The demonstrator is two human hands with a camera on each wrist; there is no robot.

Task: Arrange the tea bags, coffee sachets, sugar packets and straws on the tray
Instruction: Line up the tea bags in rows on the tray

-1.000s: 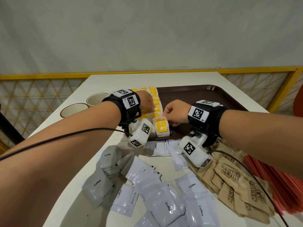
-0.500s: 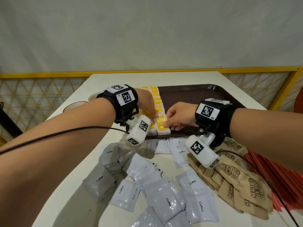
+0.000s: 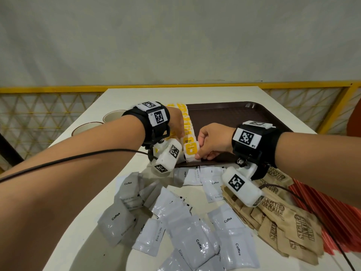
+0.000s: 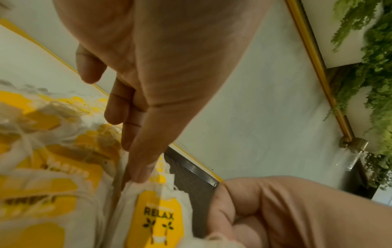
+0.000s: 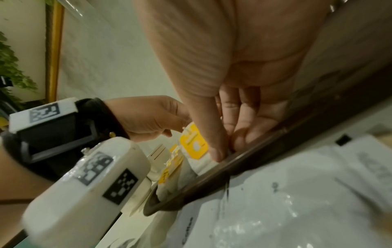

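Observation:
A row of yellow-labelled tea bags (image 3: 186,122) runs along the left side of the brown tray (image 3: 244,116). My left hand (image 3: 176,124) rests on that row, thumb and fingertips (image 4: 139,174) touching the bags. My right hand (image 3: 201,153) pinches the right edge of the nearest tea bag (image 3: 190,150), which is propped up at the tray's near rim (image 5: 244,169). Grey coffee sachets (image 3: 195,237) lie loose on the table in front. Brown sugar packets (image 3: 283,218) are piled at the right, with red straws (image 3: 332,212) beside them.
Two cups (image 3: 88,128) stand on the white table left of the tray. The tray's middle and right are bare brown surface. A yellow railing (image 3: 332,98) runs behind the table. Cables hang from both wrist cameras.
Both hands have stayed at the near end of the tea bag row. The right hand has shifted slightly right and now holds the front bag upright against the row.

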